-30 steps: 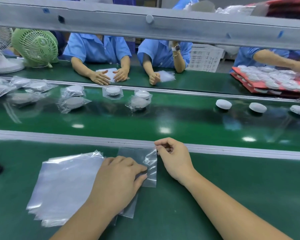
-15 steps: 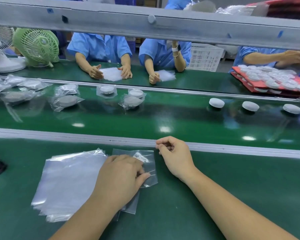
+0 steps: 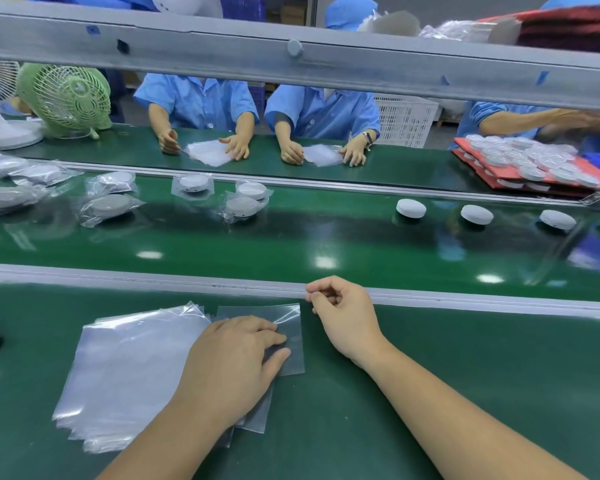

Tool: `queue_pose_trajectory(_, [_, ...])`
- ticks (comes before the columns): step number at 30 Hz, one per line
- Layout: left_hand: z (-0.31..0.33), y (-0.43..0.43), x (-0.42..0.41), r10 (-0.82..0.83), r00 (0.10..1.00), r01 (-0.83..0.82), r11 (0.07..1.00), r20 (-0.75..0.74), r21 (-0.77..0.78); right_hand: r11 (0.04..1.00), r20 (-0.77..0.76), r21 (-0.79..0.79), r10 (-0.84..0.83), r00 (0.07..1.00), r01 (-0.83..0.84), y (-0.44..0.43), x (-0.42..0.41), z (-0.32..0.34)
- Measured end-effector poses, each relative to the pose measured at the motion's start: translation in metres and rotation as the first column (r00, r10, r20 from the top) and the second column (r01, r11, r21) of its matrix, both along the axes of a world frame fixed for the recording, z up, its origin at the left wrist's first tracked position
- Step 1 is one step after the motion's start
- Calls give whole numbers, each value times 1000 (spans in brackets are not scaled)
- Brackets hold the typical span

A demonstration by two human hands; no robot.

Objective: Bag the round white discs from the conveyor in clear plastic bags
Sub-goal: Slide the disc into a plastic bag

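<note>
My left hand (image 3: 236, 362) presses flat on a single clear plastic bag (image 3: 291, 344) that lies partly slid off a stack of clear bags (image 3: 136, 368) on the near green table. My right hand (image 3: 347, 317), its fingers curled, pinches that bag's upper right corner beside the metal rail. Bare round white discs (image 3: 411, 207) (image 3: 477, 214) (image 3: 557, 219) lie in a row on the conveyor belt (image 3: 326, 244) beyond the rail, to the right. Discs in bags (image 3: 243, 204) (image 3: 191, 183) (image 3: 108, 206) lie on the belt farther left.
A grey beam (image 3: 291, 60) crosses the top of the view. Across the belt, people in blue shirts handle bags (image 3: 208, 152). A red tray of discs (image 3: 534, 164) sits far right, a green fan (image 3: 66, 98) far left, a white crate (image 3: 406, 119) behind.
The belt has carried the bare and bagged discs to the left. My hands stay on the same bag, almost in the same place.
</note>
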State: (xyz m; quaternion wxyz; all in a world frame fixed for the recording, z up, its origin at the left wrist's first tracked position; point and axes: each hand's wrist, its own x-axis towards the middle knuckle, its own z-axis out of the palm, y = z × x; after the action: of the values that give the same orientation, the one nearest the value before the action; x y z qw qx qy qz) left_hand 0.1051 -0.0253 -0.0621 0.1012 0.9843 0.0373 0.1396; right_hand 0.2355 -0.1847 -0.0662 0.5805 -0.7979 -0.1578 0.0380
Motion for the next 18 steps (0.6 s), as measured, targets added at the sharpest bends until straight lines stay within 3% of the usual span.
queue_pose_trajectory(16, [-1,-1,-1,7,1000,-7,1000,-14,14,1000,44,11,-18,999,18,-3,-1,0])
queue_pose_trajectory(18, [-2,-1,-2,2,1000,-2,1000,-13,6,999,73,-43,28,997,-24,-5,0,-1])
